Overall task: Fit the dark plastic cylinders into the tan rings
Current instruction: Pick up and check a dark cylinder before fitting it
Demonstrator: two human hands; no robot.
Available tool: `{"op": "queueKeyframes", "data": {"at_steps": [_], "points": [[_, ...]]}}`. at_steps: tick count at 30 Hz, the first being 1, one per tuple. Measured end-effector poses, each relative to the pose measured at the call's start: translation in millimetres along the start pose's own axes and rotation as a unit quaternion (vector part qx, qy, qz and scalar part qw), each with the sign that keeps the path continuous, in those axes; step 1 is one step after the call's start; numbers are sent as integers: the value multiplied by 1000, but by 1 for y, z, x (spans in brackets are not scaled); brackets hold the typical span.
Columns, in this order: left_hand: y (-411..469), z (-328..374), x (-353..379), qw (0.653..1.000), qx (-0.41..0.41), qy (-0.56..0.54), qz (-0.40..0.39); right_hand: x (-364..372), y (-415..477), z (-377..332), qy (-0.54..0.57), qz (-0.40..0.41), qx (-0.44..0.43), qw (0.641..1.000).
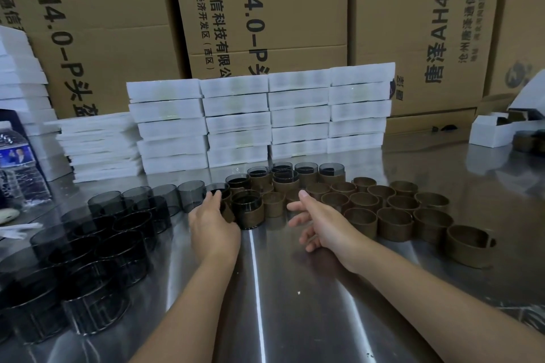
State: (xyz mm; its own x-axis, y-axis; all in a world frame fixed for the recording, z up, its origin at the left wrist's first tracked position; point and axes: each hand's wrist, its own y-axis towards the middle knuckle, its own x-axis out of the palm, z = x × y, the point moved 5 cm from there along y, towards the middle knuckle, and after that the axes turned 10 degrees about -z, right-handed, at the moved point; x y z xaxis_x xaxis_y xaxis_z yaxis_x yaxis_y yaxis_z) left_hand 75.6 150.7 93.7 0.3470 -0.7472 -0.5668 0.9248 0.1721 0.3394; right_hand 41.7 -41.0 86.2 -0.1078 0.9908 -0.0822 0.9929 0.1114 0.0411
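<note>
Our L hand (213,224) touches a dark cylinder (219,186), grip state unclear. R hand (320,225), fingers spread, sits nearer the empty tan rings (362,218) to its right.

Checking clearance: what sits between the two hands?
Head view: a dark cylinder fitted in a tan ring, plus an empty tan ring, between left hand and right hand.
</note>
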Motion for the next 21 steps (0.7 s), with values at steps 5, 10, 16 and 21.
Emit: {"op": "queueKeyframes", "data": {"at_steps": [5, 10, 16, 21], "points": [[0, 4, 1, 1000, 11, -23, -2, 2, -1, -1, -3, -13, 4, 1000], [-1, 2, -2, 995, -16, -99, 6, 2, 0, 1, -12, -19, 8, 1000], [-4, 1, -2, 991, -44, -123, 30, 3, -8, -12, -186, 19, -108, 976], [-2, 3, 0, 993, -9, -90, 70, 49, -25, -42, -366, -40, -233, 900]]}}
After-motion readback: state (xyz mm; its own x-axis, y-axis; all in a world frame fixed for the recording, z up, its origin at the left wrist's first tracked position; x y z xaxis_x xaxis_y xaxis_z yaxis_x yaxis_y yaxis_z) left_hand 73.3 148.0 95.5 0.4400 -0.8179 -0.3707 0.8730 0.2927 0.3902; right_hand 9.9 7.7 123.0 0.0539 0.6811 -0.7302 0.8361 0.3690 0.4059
